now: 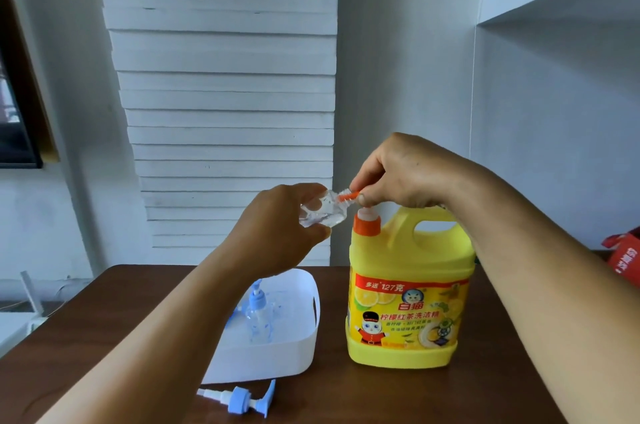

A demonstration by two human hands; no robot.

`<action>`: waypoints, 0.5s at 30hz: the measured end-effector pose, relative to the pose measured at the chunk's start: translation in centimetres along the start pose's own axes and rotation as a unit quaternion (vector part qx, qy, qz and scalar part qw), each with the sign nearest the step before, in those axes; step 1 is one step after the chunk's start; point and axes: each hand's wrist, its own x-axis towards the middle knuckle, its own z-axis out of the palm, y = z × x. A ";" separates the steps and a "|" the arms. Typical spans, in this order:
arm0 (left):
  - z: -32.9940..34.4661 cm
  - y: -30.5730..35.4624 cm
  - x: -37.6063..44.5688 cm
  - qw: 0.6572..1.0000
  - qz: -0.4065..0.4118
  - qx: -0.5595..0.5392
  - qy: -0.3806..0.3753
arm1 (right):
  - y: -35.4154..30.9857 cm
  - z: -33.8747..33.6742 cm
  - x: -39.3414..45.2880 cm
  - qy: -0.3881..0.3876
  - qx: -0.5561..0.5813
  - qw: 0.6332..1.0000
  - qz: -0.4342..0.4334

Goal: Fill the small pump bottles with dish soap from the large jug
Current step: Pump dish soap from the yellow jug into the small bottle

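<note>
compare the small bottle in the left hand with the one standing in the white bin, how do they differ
The held bottle is tilted on its side in the air, gripped by the left hand, its open neck at the jug's orange spout. The bin bottle stands upright in the white bin with its blue pump screwed on, untouched. The held one has no pump; a loose pump lies on the table. Both are small and clear.

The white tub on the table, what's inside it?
Inside the white tub stands one clear pump bottle with a blue pump. The left forearm covers the tub's near left part.
</note>
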 end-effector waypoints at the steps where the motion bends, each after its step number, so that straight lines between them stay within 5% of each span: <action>1: -0.2 0.0 0.2 1.000 0.001 0.000 0.006 | 0.1 -0.3 0.1 0.007 0.003 1.000 -0.001; 15: -0.1 0.2 0.0 1.000 0.001 0.008 -0.004 | 0.6 0.6 0.1 0.016 0.022 1.000 0.003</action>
